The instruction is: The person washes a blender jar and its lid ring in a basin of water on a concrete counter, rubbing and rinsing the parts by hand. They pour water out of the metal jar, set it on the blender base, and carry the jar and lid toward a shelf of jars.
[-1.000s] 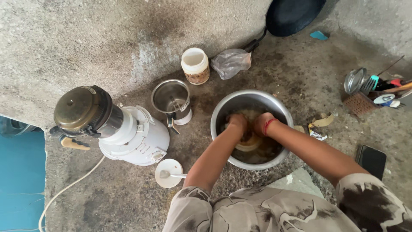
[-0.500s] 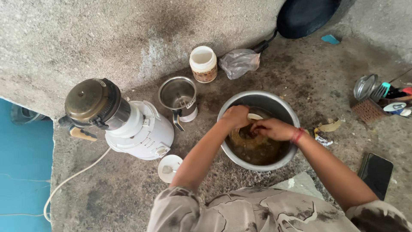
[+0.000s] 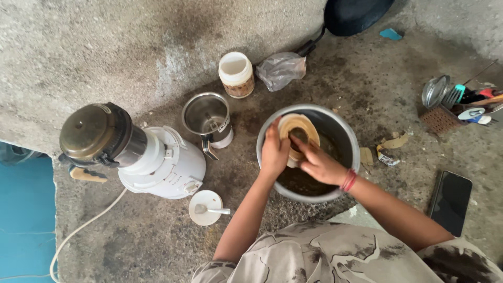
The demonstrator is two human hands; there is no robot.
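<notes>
A steel bowl (image 3: 343, 131) with dark wet contents sits on the concrete floor in front of me. My left hand (image 3: 274, 152) grips a round beige container (image 3: 299, 126), tilted on its side over the bowl with its open mouth facing up at me. My right hand (image 3: 317, 163), with a red thread at the wrist, reaches its fingers into the container's opening. Both hands are inside the bowl's rim.
A white mixer grinder (image 3: 157, 162) with a lidded jar stands at the left, a small steel jar (image 3: 208, 118) beside it. A white lid with a spoon (image 3: 205, 208), a white-capped jar (image 3: 236, 73), a plastic bag (image 3: 280, 69), a dark pan (image 3: 353, 13), a utensil basket (image 3: 445, 112) and a phone (image 3: 449, 202) lie around.
My hands were pressed down in the bowl. They have since lifted the beige container out of the contents, and my right fingers now work inside its mouth.
</notes>
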